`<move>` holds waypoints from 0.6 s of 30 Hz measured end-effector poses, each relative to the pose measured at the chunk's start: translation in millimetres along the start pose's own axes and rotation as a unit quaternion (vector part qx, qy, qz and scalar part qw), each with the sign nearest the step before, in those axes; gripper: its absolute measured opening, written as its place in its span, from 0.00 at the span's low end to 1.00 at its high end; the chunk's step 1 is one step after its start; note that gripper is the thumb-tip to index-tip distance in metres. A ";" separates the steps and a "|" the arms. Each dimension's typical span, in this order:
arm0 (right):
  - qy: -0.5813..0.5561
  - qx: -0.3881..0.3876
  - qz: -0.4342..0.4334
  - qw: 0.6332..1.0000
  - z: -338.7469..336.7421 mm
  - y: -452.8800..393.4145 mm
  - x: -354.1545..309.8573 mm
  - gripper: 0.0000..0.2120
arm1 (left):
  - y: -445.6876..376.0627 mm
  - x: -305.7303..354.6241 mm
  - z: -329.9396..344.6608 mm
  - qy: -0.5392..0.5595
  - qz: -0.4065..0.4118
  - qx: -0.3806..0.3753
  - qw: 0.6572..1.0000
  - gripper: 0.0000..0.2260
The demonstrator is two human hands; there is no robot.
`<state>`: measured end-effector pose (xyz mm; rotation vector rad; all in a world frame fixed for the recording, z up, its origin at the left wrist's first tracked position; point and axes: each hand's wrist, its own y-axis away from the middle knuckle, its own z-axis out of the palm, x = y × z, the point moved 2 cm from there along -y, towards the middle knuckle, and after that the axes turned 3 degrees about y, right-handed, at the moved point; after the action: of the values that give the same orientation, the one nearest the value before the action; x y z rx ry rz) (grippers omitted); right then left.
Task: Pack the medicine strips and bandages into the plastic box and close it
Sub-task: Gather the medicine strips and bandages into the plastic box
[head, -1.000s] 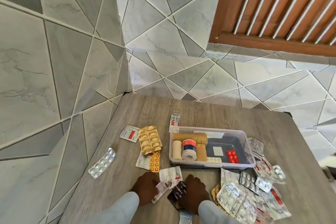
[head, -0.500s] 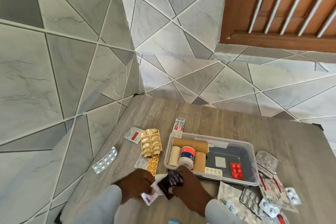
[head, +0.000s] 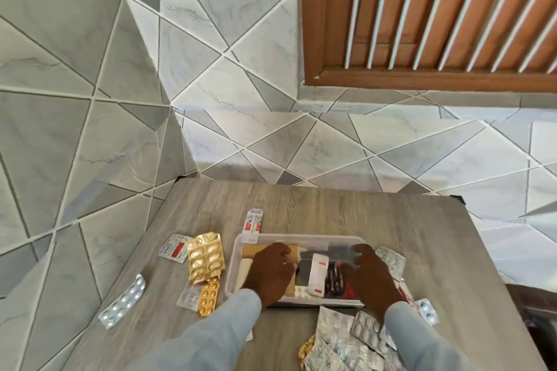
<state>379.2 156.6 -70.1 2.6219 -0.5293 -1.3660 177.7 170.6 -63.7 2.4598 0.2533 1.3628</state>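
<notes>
While both of your hands reach into the clear rectangular plastic box (head: 301, 238) on the grey wood-grain table (head: 331, 205), your left hand (head: 271, 272) lies palm down over the tan bandage rolls (head: 250, 250) at the box's left end, fingers curled; whether it grips anything I cannot tell. Your right hand (head: 369, 275) is over the right end with its fingers bent by the far wall, and its grip is likewise hidden. Between the two hands, inside the box, lie a white strip with red marks (head: 318, 277) and a dark strip (head: 334, 280) just beside it. Left of the box, on the table, sit a gold blister pack (head: 206, 256), a small orange blister strip (head: 209, 297) touching its near end, a white and red sachet (head: 174, 248) and, well apart, a silver pill strip (head: 123, 301). A white and red strip (head: 253, 221) leans at the box's far left corner. Near your right sleeve (head: 422, 340) a heap of silver foil strips (head: 340, 340) remains unpacked. No lid is on the box
</notes>
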 end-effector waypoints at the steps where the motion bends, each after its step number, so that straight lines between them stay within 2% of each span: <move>1: 0.004 0.022 -0.004 1.000 -5.1 0.5 3.3 0.15 | 1.2 -4.2 -3.7 -0.006 0.010 0.007 1.000 0.09; 4: -0.020 0.055 -0.010 0.998 -10.9 15.1 13.4 0.09 | 8.7 -23.8 -13.2 -0.035 0.043 -0.008 0.998 0.02; 6: -0.023 0.068 -0.043 0.997 -6.8 31.2 18.9 0.04 | 17.1 -41.8 -18.0 -0.073 0.049 -0.027 0.996 0.05; 9: 0.015 0.062 -0.063 0.996 15.2 61.7 37.1 0.07 | 32.3 -72.7 -18.6 -0.076 0.004 -0.128 0.989 0.05; 11: 0.051 0.032 -0.056 0.997 32.1 79.5 55.5 0.08 | 40.1 -87.4 -17.8 -0.122 -0.010 -0.196 0.973 0.11; 12: 0.085 0.014 -0.052 0.995 40.0 87.5 63.8 0.10 | 43.3 -93.4 -18.6 -0.160 -0.005 -0.219 0.962 0.14; 15: 0.259 -0.044 -0.038 0.964 55.2 104.7 80.1 0.34 | 51.0 -110.7 -20.3 -0.248 0.013 -0.266 0.931 0.22; 18: 0.326 -0.071 0.007 0.943 62.9 117.7 80.4 0.46 | 59.9 -128.5 -20.6 -0.306 0.035 -0.297 0.904 0.30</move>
<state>341.7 20.1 -135.1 2.7102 -0.3305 -0.4391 92.2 79.6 -133.9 2.2145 -0.3539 0.5028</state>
